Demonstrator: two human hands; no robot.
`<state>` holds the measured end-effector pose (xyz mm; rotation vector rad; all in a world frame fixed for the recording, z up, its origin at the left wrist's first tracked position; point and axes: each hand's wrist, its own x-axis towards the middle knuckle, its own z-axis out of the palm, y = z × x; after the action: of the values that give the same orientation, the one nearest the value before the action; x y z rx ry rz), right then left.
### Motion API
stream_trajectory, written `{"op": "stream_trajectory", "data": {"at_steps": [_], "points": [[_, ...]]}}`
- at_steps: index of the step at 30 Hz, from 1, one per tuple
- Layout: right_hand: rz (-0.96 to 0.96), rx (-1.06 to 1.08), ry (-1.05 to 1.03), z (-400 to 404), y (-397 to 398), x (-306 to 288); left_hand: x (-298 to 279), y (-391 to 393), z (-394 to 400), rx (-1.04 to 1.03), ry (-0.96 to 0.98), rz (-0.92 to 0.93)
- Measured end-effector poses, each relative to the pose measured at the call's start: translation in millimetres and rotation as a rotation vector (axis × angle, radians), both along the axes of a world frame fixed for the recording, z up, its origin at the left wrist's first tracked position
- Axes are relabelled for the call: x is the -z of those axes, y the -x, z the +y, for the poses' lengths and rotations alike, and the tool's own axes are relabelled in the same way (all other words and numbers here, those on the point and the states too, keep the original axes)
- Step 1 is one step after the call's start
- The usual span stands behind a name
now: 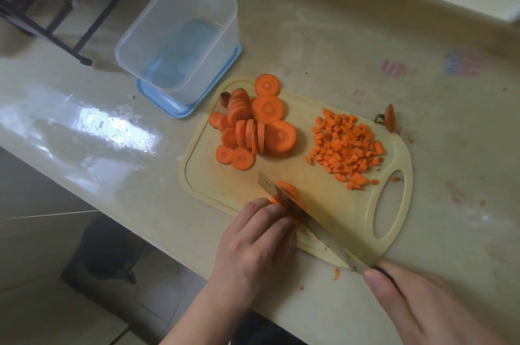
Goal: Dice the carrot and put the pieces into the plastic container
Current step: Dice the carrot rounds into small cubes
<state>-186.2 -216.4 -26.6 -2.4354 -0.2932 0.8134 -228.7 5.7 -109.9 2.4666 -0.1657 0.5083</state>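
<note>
hands on knife, carrot slices, dice, container behind

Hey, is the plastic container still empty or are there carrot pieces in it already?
Empty. The plastic container stands upright with no lid on, and only its clear bottom shows through. The diced carrot is all on the cutting board.

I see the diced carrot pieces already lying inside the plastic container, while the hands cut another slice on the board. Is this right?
Not quite. The head view shows the diced carrot pieces piled on the cutting board, not inside the plastic container, which holds no carrot. The rest stands: the left hand steadies a slice while the right hand holds the knife.
</note>
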Motion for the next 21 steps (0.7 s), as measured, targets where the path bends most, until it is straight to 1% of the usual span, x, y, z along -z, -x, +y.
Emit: {"op": "stream_trajectory", "data": {"at_steps": [2,3,5,8,10,11,14,16,17,18,19,21], "points": [[-0.206,0.008,0.008,-10.9,4.7,3.8,0.2,2.6,0.9,-0.005,-0.004,0.001],[-0.244,0.042,0.027,-11.6,6.8,3.1,0.8,3.3,0.7,-0.005,-0.009,-0.003],[-0.177,0.073,0.038,-11.8,13.1,3.3,2.1,3.9,0.3,0.0,-0.018,-0.014],[-0.154,0.109,0.063,-14.4,20.6,7.2,3.1,4.0,0.8,0.003,-0.002,-0.017],[-0.039,0.147,0.095,-12.1,20.6,3.5,3.2,4.6,0.9,0.001,0.004,-0.023],[-0.014,0.118,0.099,-14.5,21.4,5.6,3.0,4.8,0.7,0.0,0.003,-0.025],[-0.116,-0.01,0.141,-14.6,18.0,4.0,2.1,3.5,0.2,-0.012,0.002,-0.033],[-0.055,-0.031,0.182,-3.5,17.9,1.3,3.4,3.8,0.2,-0.015,0.013,-0.036],[-0.068,-0.018,0.211,-0.1,18.6,1.0,3.8,4.1,0.2,-0.012,0.022,-0.036],[-0.036,-0.052,0.243,2.8,14.1,0.2,4.4,4.0,0.7,-0.009,0.026,-0.034],[0.013,-0.086,0.236,5.9,7.9,-0.2,4.7,3.9,1.0,-0.003,0.022,-0.03],[0.025,-0.097,0.053,11.0,-5.8,1.3,4.8,3.8,0.9,0.01,0.003,-0.021]]}}
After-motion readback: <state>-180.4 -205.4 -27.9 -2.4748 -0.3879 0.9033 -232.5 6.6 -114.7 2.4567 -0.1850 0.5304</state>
